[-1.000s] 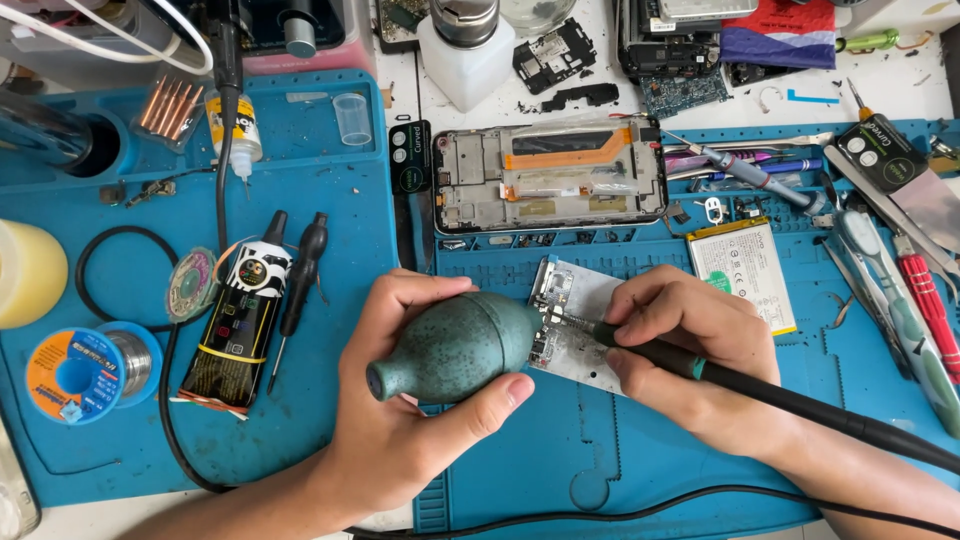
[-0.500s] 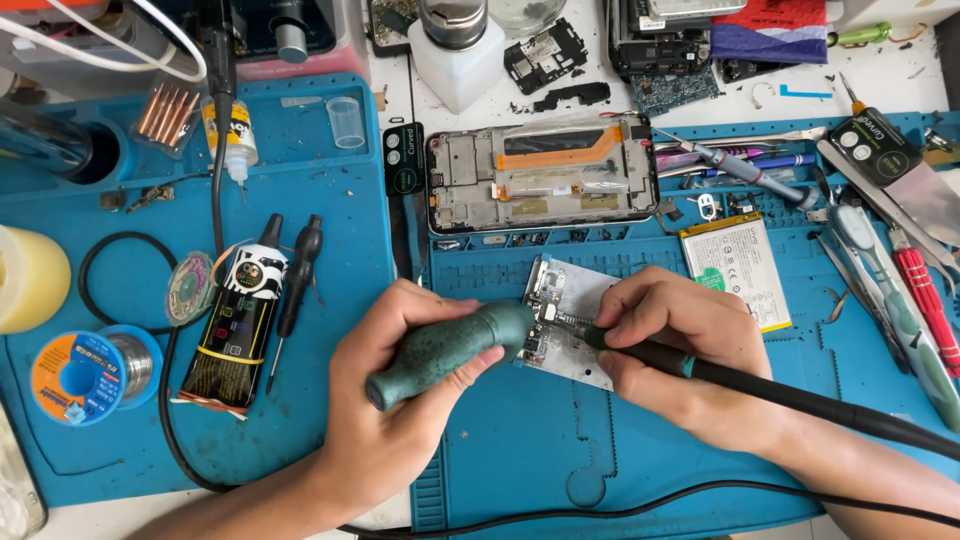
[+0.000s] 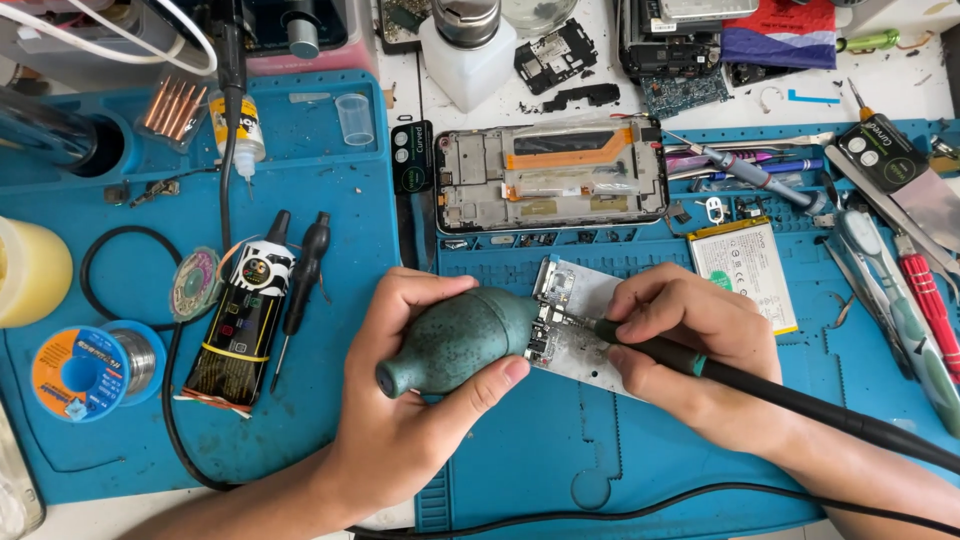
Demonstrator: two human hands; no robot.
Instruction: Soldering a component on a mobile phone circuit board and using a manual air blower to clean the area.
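Our left hand wraps around a green rubber blower bulb, nozzle aimed at the small circuit board on the blue mat, probably to puff debris off. Our right hand pinches a black corded iron, tip on the board. Further back there's a black glue tube, a white battery and the opened phone frame.

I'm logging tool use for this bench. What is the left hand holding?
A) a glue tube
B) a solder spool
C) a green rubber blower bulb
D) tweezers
C: the left hand grips the green bulb, nozzle aimed at the board.
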